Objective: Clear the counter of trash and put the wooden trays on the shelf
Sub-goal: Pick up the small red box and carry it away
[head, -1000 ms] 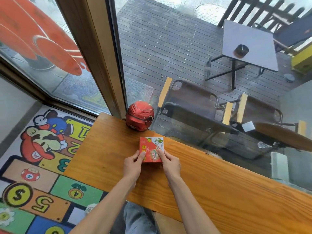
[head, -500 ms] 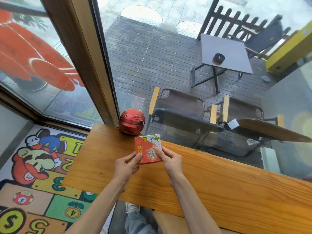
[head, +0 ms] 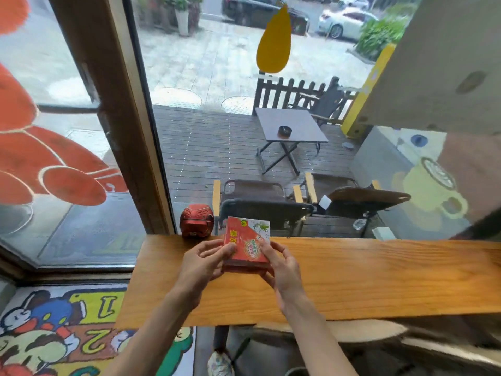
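Red packet pinched between both hands, left hand curled on its left edge, right hand on its right, lifted above the wooden counter, red helmet just behind.

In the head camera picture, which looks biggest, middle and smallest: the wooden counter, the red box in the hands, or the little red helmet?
1. Wooden counter, by far.
2. Red box, though it is nearer the camera.
3. Red helmet, slightly smaller-looking.
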